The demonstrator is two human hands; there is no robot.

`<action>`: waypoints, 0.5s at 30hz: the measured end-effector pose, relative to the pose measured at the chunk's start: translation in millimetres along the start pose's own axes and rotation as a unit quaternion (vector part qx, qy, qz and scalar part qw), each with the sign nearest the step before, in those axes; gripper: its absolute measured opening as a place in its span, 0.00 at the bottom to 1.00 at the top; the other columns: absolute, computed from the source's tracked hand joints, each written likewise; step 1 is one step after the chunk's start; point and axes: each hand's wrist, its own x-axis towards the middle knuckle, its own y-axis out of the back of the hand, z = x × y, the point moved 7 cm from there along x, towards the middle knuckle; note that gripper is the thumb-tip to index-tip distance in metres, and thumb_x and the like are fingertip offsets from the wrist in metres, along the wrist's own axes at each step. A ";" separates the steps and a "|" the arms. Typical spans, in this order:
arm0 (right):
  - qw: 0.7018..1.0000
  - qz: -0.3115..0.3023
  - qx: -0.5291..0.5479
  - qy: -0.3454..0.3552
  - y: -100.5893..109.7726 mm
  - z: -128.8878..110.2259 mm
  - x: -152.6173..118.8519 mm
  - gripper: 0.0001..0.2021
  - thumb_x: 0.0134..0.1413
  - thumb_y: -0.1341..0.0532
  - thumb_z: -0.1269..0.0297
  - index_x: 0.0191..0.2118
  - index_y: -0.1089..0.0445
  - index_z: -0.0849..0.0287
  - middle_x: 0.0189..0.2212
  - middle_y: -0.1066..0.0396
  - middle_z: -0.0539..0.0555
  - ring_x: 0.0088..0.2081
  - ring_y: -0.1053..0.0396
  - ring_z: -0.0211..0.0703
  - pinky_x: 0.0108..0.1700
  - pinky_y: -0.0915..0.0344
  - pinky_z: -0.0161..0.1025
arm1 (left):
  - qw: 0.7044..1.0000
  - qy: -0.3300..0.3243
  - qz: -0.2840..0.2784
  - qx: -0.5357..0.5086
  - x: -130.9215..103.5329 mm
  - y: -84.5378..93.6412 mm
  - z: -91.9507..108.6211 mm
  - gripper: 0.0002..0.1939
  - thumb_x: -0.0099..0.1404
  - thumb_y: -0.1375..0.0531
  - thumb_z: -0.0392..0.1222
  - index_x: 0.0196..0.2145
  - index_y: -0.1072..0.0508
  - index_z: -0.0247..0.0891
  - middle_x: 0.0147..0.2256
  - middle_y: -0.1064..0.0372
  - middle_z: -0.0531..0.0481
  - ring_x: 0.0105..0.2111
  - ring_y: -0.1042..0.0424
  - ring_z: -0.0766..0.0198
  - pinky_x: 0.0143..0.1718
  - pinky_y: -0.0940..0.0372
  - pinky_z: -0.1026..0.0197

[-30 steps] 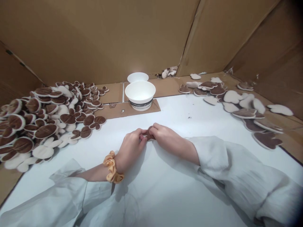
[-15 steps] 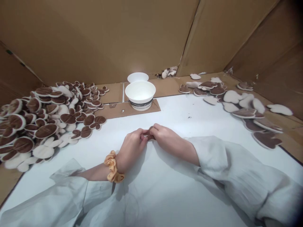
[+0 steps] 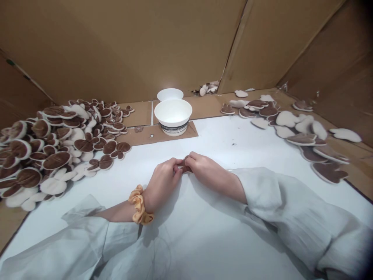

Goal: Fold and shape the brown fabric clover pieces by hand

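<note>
A small brown fabric piece (image 3: 185,168) is pinched between my two hands over the white tabletop (image 3: 186,241). My left hand (image 3: 163,179), with an orange scrunchie (image 3: 140,205) at its wrist, grips the piece's left side. On the other side, the fingers of my right hand (image 3: 205,171) are closed on it and cover much of it. The fingertips of both hands are close together. The piece's full outline is hidden by the fingers.
At the left lies a large heap of brown and white plush pieces (image 3: 56,161). A striped white bowl (image 3: 173,116) stands on cardboard beyond my hands, with another white bowl (image 3: 170,93) behind it. More plush pieces (image 3: 303,140) lie at the right. Cardboard walls (image 3: 122,46) surround the table.
</note>
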 end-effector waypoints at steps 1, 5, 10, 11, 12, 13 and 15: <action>1.000 -0.002 -0.004 0.004 -0.7 -1.8 0.7 0.09 0.59 0.51 0.77 0.34 0.34 0.67 0.33 0.36 0.57 0.34 0.36 0.39 0.35 0.39 0.35 | 1.000 -0.001 0.002 0.000 -0.1 0.0 0.2 0.11 0.60 0.49 0.33 0.39 0.31 0.38 0.28 0.31 0.53 0.29 0.32 0.65 0.31 0.42 0.65; 1.000 -0.015 -0.008 0.022 -4.1 -11.9 5.5 0.09 0.57 0.50 0.79 0.37 0.34 0.67 0.33 0.36 0.57 0.32 0.37 0.39 0.34 0.39 0.36 | 1.000 -0.004 0.008 0.003 0.0 0.3 0.9 0.07 0.60 0.48 0.34 0.34 0.31 0.37 0.28 0.31 0.53 0.29 0.32 0.65 0.31 0.42 0.65; 1.000 -0.013 -0.011 0.005 -2.0 -7.5 3.9 0.08 0.58 0.50 0.77 0.35 0.34 0.67 0.33 0.36 0.57 0.32 0.37 0.41 0.34 0.39 0.37 | 1.000 -0.015 0.000 0.012 0.2 -0.7 3.3 0.09 0.61 0.49 0.33 0.35 0.31 0.37 0.28 0.31 0.52 0.28 0.33 0.65 0.31 0.42 0.65; 1.000 -0.009 -0.006 0.002 -0.8 -4.6 2.2 0.08 0.58 0.50 0.77 0.34 0.34 0.67 0.32 0.36 0.57 0.33 0.37 0.40 0.34 0.39 0.37 | 1.000 -0.015 -0.001 0.012 0.2 -0.8 3.5 0.10 0.61 0.49 0.32 0.36 0.30 0.37 0.28 0.31 0.52 0.28 0.33 0.65 0.31 0.42 0.65; 1.000 -0.003 0.001 0.001 0.8 -1.7 0.2 0.08 0.58 0.50 0.77 0.33 0.35 0.66 0.32 0.36 0.57 0.33 0.36 0.40 0.35 0.39 0.36 | 1.000 -0.014 -0.001 0.012 0.1 -0.9 3.5 0.11 0.61 0.49 0.32 0.38 0.30 0.37 0.28 0.31 0.52 0.29 0.32 0.65 0.31 0.42 0.65; 1.000 0.005 0.008 0.003 2.5 1.1 -1.9 0.08 0.58 0.50 0.76 0.32 0.35 0.65 0.32 0.36 0.57 0.34 0.36 0.40 0.35 0.39 0.36 | 1.000 -0.011 -0.001 0.012 0.1 -0.9 3.3 0.11 0.61 0.49 0.32 0.39 0.30 0.37 0.28 0.31 0.52 0.28 0.32 0.65 0.31 0.42 0.65; 1.000 0.021 0.019 0.009 5.6 6.2 -6.0 0.08 0.58 0.49 0.76 0.31 0.36 0.64 0.32 0.37 0.55 0.33 0.37 0.39 0.35 0.40 0.34 | 1.000 -0.005 0.001 0.015 0.1 -1.0 2.4 0.12 0.61 0.49 0.33 0.41 0.31 0.36 0.28 0.31 0.52 0.28 0.32 0.65 0.31 0.41 0.65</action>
